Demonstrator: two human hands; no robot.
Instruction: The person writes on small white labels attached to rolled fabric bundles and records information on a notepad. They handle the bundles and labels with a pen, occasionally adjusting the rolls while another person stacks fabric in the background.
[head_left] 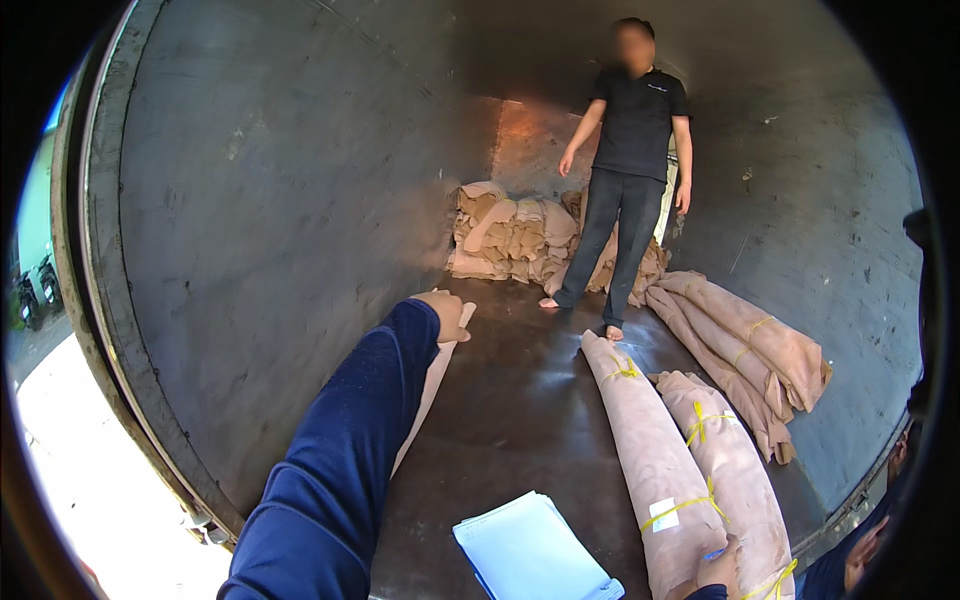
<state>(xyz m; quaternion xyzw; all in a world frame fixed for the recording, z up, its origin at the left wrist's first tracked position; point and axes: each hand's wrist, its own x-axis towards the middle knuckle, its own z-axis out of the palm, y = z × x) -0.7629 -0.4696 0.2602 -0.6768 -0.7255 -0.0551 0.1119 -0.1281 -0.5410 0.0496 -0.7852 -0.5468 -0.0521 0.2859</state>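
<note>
My left hand (pixel 447 316), at the end of a navy sleeve, is closed on the far part of a narrow tan roll (pixel 428 404) lying along the left wall; my forearm hides part of the roll. At the lower right, my right hand (pixel 718 570) lies against a long tan roll (pixel 645 440) tied with yellow string and bearing a white label (pixel 662 515). A small blue thing that looks like a pen (pixel 713 554) shows at its fingers, which are partly cut off. A second tied roll (pixel 735 470) lies close beside the first on its right.
A blue-backed stack of paper (pixel 535 550) lies between my arms. More tan rolls (pixel 740 335) lie along the right wall. A person (pixel 640 130) in dark clothes stands barefoot before piled tan sheets (pixel 515 235). Another person's hand (pixel 865 552) shows at the right edge. Metal walls enclose the floor.
</note>
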